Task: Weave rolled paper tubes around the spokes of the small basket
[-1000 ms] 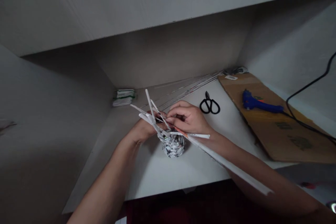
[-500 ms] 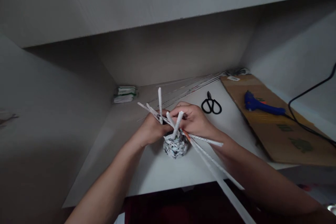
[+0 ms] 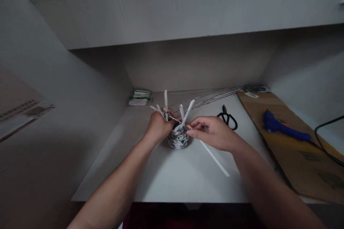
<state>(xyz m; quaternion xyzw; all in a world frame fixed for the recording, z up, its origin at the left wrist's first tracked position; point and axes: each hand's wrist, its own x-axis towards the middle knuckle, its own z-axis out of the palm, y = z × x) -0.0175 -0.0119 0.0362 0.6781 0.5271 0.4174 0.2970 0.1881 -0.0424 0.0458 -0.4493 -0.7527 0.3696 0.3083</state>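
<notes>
A small woven paper basket (image 3: 178,139) stands on the white surface, with several white paper tubes sticking up from its rim. My left hand (image 3: 160,125) is closed on the basket's left rim and the tubes there. On the basket's right, my right hand (image 3: 208,130) pinches a paper tube with an orange-marked part between thumb and fingers. A long white tube (image 3: 215,158) slants from below that hand toward the front right.
Black scissors (image 3: 228,118) lie just behind my right hand. A blue glue gun (image 3: 286,128) with a black cable rests on cardboard (image 3: 303,159) at the right. Long thin sticks (image 3: 215,97) and a white-green packet (image 3: 140,97) lie at the back.
My right hand has moved from behind the basket to its right side. The long tubes at the right have shifted, and only one shows there. The view has turned slightly left.
</notes>
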